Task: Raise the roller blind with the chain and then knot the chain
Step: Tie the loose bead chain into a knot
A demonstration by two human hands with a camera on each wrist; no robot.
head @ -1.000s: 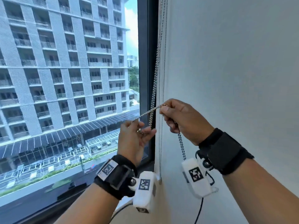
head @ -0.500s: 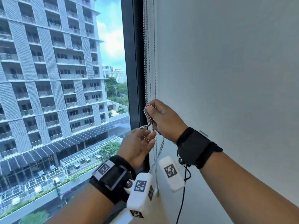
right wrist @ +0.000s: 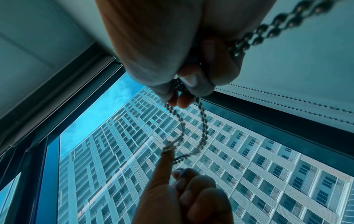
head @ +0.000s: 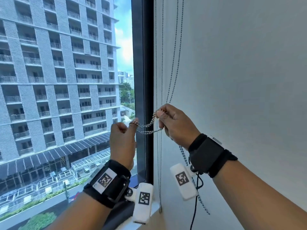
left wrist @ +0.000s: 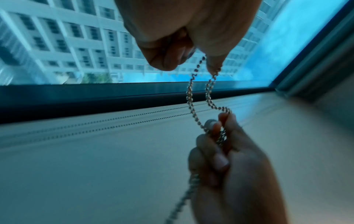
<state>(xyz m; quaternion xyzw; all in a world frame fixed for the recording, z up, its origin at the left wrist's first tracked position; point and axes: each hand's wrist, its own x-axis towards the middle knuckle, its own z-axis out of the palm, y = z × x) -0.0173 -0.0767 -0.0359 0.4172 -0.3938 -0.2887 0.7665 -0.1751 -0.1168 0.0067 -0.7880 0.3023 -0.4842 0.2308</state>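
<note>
Right hand (head: 176, 125) grips the chain (head: 149, 124), thumb and curled fingers bunching several strands in the fist; left hand (head: 122, 140) has one extended finger hooked through a loop of the same chain at its tip, other fingers curled in. Whether that counts as a firm hold or just a hook, wrist views agree: loop sits around the fingertip only. Between the hands: two bead strands, sagging slightly, crossing near the right fist. Position: chain is in front of the dark window frame (head: 142, 63), at the seam between glass and white wall (head: 240, 80), both hands near each other, about level. Below the right fist a doubled length of chain hangs down past the wrist, free end dangling by the wall. Above the hands, thin bead strands run up out of view along the wall; I count four lines there, though some could be shadows, can't tell. Roller blind (right wrist: 57, 50): housing shows at window top in right wrist view, glass is uncovered. Wrist gear: black strap plus white camera module (head: 142, 202) on each wrist, two modules total, three square black-and-white marker tags visible, no readable text. Outside: one tall grey apartment block (head: 58, 72), balconies, blue sky, trees at street level.
</note>
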